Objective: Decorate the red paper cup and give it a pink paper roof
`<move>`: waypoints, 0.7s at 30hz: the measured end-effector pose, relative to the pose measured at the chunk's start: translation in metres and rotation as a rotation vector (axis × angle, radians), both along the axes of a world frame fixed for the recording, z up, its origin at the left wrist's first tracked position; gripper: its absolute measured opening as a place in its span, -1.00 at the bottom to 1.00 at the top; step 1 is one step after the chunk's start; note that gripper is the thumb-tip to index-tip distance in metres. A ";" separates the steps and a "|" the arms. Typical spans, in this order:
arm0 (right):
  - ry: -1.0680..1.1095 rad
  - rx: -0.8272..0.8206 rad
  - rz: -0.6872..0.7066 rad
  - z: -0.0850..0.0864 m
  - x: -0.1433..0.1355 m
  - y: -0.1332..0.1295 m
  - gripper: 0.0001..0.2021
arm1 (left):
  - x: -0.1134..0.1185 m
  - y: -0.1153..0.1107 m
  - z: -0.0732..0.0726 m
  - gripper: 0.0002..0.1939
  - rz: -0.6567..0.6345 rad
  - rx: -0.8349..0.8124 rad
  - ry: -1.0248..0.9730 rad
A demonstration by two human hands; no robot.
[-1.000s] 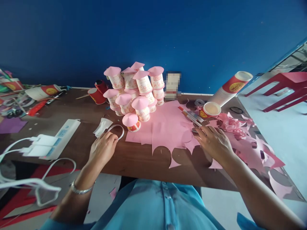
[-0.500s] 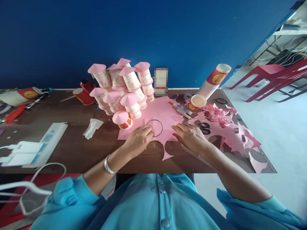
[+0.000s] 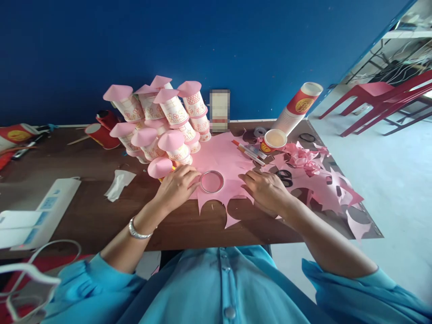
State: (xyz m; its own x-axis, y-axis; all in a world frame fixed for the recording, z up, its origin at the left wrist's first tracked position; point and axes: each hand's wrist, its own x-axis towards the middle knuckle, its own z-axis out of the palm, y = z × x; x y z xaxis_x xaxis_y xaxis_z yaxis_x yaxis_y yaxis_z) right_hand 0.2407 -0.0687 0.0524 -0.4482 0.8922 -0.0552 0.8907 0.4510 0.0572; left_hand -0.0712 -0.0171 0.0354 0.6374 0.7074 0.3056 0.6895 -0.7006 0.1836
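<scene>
A pink paper sheet with curved bites along its near edge lies on the table. A round metal ring rests flat on it, and neither hand touches it. Left of the ring, my left hand is closed at the sheet's left side, fingers curled down on the paper. My right hand pinches the sheet's right edge; its fingertips are partly hidden. Black-handled scissors lie just beyond my right hand. A red cup with a pink cone roof stands behind my left hand, partly covered.
Stacked paper-cup towers with pink cones stand at the back. Pens, an upright cup, a leaning cup stack and pink scraps occupy the right. A white tissue and a power strip lie left.
My left hand has let go of the ring and moved left to the paper. The paper's cut near edge now shows further left. My right hand stays at the right edge.
</scene>
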 end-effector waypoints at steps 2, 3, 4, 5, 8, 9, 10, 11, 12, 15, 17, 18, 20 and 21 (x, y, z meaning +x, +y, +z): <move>0.013 -0.007 -0.038 0.002 0.000 0.000 -0.74 | -0.002 0.002 -0.002 -0.71 0.016 0.018 -0.029; 0.018 -0.020 -0.045 0.003 0.000 -0.001 -0.73 | -0.001 0.002 -0.004 -0.68 0.009 0.023 -0.041; 0.020 -0.038 -0.040 0.004 -0.001 -0.001 -0.72 | 0.002 0.001 -0.007 -0.66 -0.003 0.022 -0.047; 0.022 -0.053 -0.032 0.004 -0.003 0.000 -0.71 | 0.005 0.000 -0.010 -0.62 -0.022 0.015 -0.050; 0.027 -0.023 -0.043 0.005 -0.003 0.008 -0.70 | 0.018 -0.002 -0.018 -0.46 -0.075 -0.016 -0.047; 0.026 0.014 -0.081 0.004 -0.001 0.013 -0.69 | 0.022 -0.002 -0.020 -0.41 -0.083 -0.023 -0.043; 0.020 0.056 -0.140 0.003 0.003 0.019 -0.69 | 0.026 -0.002 -0.021 -0.37 -0.086 -0.028 -0.038; 0.002 0.095 -0.217 0.001 0.008 0.027 -0.68 | 0.030 -0.001 -0.021 -0.35 -0.084 -0.032 -0.034; -0.024 0.121 -0.303 -0.001 0.014 0.034 -0.67 | 0.032 -0.001 -0.021 -0.36 -0.079 -0.035 -0.034; -0.075 0.089 -0.441 -0.009 0.029 0.053 -0.72 | 0.037 -0.001 -0.019 -0.44 -0.067 -0.040 -0.055; -0.078 0.066 -0.463 -0.012 0.035 0.059 -0.76 | 0.036 -0.001 -0.017 -0.51 -0.076 -0.024 -0.082; -0.073 0.063 -0.471 -0.012 0.037 0.060 -0.77 | 0.036 -0.001 -0.017 -0.54 -0.082 -0.012 -0.096; -0.068 0.070 -0.497 -0.011 0.037 0.056 -0.78 | 0.034 -0.001 -0.015 -0.57 -0.079 0.024 -0.131; -0.054 0.080 -0.504 -0.009 0.037 0.052 -0.77 | 0.034 0.000 -0.014 -0.57 -0.069 0.042 -0.153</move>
State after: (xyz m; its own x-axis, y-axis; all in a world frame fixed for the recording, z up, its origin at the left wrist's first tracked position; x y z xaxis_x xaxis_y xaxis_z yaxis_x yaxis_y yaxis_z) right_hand 0.2776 -0.0163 0.0432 0.0400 0.9991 0.0110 0.9912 -0.0411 0.1255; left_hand -0.0371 -0.0174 0.0218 0.6280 0.6477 0.4313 0.6055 -0.7549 0.2520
